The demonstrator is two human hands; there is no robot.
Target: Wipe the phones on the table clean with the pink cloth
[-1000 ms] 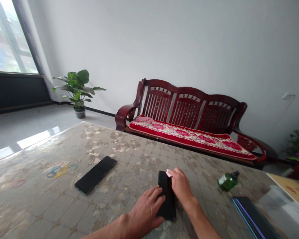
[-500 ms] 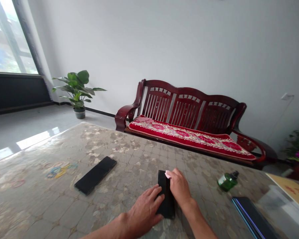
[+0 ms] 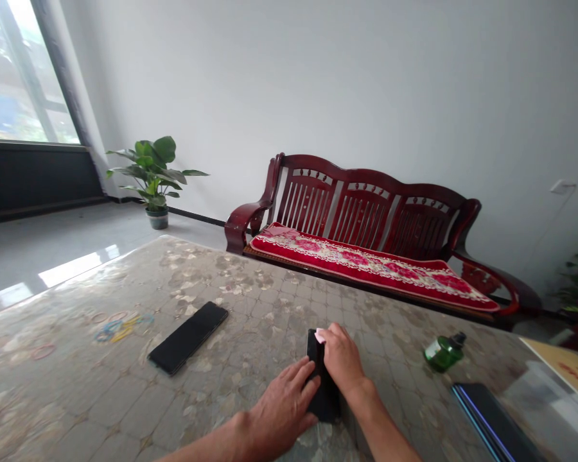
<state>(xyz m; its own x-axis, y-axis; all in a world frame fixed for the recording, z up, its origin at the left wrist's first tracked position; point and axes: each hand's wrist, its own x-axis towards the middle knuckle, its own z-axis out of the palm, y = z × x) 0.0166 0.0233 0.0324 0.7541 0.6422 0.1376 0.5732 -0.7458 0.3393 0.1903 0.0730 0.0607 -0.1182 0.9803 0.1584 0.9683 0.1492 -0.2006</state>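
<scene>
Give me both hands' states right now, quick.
Left hand: open, fingers resting on the black phone.
Right hand: closed on a small pink pad, pressed against the phone's far end.

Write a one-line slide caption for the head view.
Left hand steadies a flat black phone on a patterned table; right hand holds a pink pad.

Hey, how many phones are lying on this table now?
3. The free phone lies left of centre; the middle phone sits under the left hand and right hand, which pinches a pink pad; the third phone, partly cut off, lies lower right.
</scene>
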